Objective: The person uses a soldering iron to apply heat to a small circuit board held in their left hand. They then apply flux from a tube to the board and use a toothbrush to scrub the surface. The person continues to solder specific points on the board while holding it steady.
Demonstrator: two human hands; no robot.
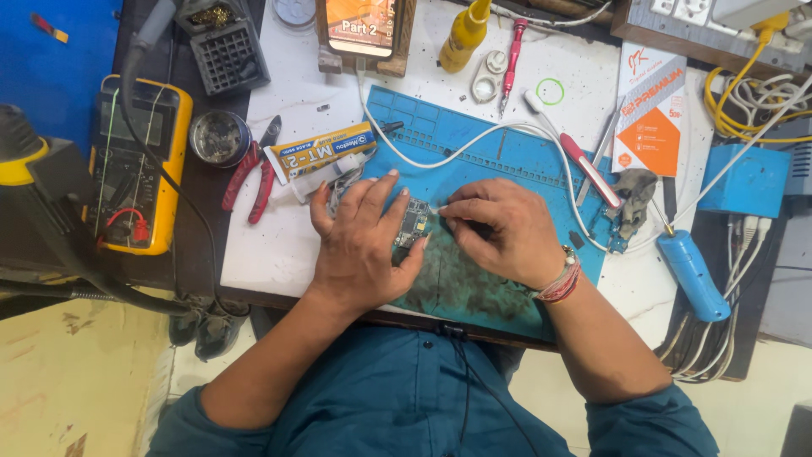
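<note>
Small circuit board sits on the blue mat, on the counter, between both hands. Left hand has its grip spread, fingers and thumb pinning the board by its edges. Right hand has its grip pressed together, pinching something tiny and pale at the board's right edge; can't tell what. Board looks light, thin, stiff, fragile: best held by the edges, off the chips. Glue tube lies just beyond the left grip.

The person wears a dark teal-blue shirt, its sleeves pushed up past both elbows, forearms bare. A thin black cord hangs down the shirt front. Around the right wrist sit a bundle of red and white threads and a metal bangle.
</note>
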